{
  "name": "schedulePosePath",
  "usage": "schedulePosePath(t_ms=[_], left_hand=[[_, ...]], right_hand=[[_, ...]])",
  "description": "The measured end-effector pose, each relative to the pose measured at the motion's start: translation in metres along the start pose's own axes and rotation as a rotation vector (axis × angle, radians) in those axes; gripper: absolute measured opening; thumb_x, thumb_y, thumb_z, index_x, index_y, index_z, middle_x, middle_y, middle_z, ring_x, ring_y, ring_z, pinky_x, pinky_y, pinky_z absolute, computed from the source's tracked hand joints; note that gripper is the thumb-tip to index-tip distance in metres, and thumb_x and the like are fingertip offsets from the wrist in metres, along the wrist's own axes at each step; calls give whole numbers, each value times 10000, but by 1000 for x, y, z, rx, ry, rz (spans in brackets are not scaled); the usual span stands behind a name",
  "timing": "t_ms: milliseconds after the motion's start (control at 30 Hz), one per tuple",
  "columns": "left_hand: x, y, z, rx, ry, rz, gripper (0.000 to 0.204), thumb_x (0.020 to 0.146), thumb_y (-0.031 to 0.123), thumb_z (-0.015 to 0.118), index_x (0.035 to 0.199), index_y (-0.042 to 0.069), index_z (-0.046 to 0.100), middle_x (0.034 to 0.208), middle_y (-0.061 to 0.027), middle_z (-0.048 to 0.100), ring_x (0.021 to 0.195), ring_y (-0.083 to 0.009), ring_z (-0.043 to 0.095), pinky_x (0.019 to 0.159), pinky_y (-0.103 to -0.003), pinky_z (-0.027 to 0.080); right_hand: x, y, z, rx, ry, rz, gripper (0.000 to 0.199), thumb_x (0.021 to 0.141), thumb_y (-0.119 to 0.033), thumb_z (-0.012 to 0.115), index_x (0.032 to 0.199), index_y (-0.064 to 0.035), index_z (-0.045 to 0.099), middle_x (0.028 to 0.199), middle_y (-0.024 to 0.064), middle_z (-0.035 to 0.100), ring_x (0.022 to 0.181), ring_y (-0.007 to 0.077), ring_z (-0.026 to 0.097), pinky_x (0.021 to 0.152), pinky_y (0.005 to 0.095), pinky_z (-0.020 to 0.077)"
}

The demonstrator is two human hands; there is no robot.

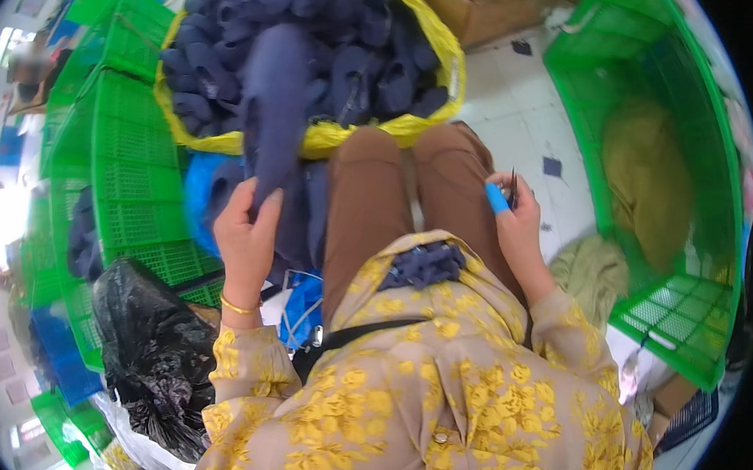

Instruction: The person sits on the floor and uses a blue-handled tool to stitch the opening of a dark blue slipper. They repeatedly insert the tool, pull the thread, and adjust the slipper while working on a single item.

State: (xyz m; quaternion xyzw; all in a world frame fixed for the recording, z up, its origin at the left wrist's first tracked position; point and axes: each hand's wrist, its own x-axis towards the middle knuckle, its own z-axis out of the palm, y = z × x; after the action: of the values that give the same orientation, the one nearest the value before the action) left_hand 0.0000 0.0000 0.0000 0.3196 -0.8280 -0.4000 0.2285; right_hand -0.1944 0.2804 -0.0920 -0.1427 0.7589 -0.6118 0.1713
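1. The right hand [518,225] curls closed around a small dark pointed tool [513,186], hiding most of it; its exact kind cannot be told.
2. The left hand [246,237] pinches the near end of a dark blue shoe [278,83] between thumb and fingers; blur softens its outline.
3. Long and rounded at its far end, it overlaps the near edge of a yellow sack [214,142].
4. One shoe is held, beside one tool and one sack; the piled shoes [354,76] overlap too much to count.
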Motion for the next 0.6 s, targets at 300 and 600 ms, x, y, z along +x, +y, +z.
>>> schedulePosePath(t_ms=[300, 600], left_hand=[[-54, 29, 81, 243, -226, 492, 251, 819, 55, 667, 1068, 66, 633, 978, -99, 608, 753, -267, 632, 650, -336, 508], [-73, 41, 103, 145, -422, 357, 138, 818, 133, 691, 920, 48, 657, 798, -105, 615, 699, -293, 616, 626, -364, 493]], right_hand=[[-56, -25, -43, -114, -110, -44, 95, 892, -6, 597, 982, -36, 607, 803, -37, 554, 700, 35, 455, 626, 204, 391], [-60, -62, -105, -35, 169, -225, 133, 877, -31, 614, 991, -100, 615, 851, -61, 520, 697, 32, 435, 611, 188, 359]])
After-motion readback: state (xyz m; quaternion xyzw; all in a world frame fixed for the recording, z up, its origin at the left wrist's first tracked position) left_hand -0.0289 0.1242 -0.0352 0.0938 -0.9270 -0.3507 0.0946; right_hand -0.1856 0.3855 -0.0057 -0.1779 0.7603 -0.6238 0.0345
